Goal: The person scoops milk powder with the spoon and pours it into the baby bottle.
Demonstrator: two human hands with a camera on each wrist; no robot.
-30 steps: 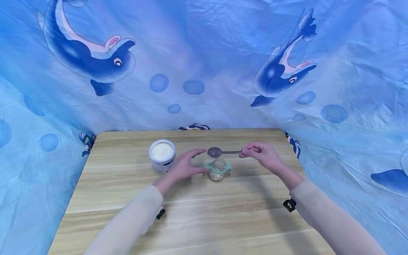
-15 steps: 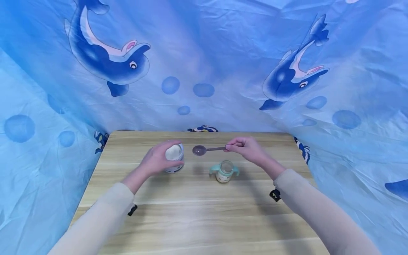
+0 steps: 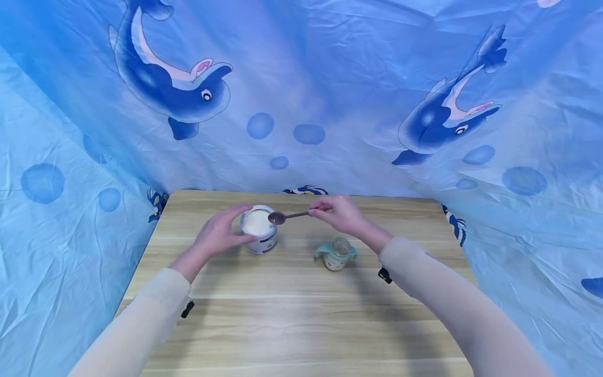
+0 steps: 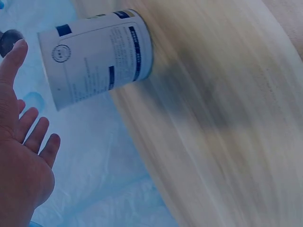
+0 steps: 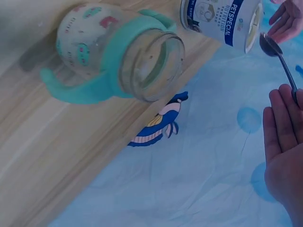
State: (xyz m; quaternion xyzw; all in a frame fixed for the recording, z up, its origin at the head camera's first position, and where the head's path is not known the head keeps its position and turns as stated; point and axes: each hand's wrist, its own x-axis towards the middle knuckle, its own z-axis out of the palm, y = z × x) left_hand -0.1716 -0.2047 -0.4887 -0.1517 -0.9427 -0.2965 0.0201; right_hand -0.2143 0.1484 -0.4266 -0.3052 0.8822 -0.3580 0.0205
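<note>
My right hand (image 3: 340, 214) pinches the handle end of a dark spoon (image 3: 278, 218). The spoon's bowl is just over the right rim of a white can (image 3: 265, 244) of pale powder. To the can's left, my left hand (image 3: 219, 234) spreads thumb and fingers; the left wrist view shows a gap between this hand (image 4: 23, 156) and the can (image 4: 97, 56). Printing on the can (image 5: 222, 21) reads "PETSPECIAL NUTRITION" in the right wrist view. Right of the can stands an uncapped glass baby bottle (image 3: 335, 262) with a mint-green two-handled collar (image 5: 111, 71).
A wood-grain table (image 3: 282, 324) carries the can and the bottle. Behind and beside it hangs a blue sheet (image 3: 330, 78) printed with dolphins and bubbles. The bottle stands below and slightly right of my right hand in the head view.
My left hand has moved left from beside the bottle to the can. My right hand has carried the spoon left from above the bottle to the can's rim. The head view has shifted.
</note>
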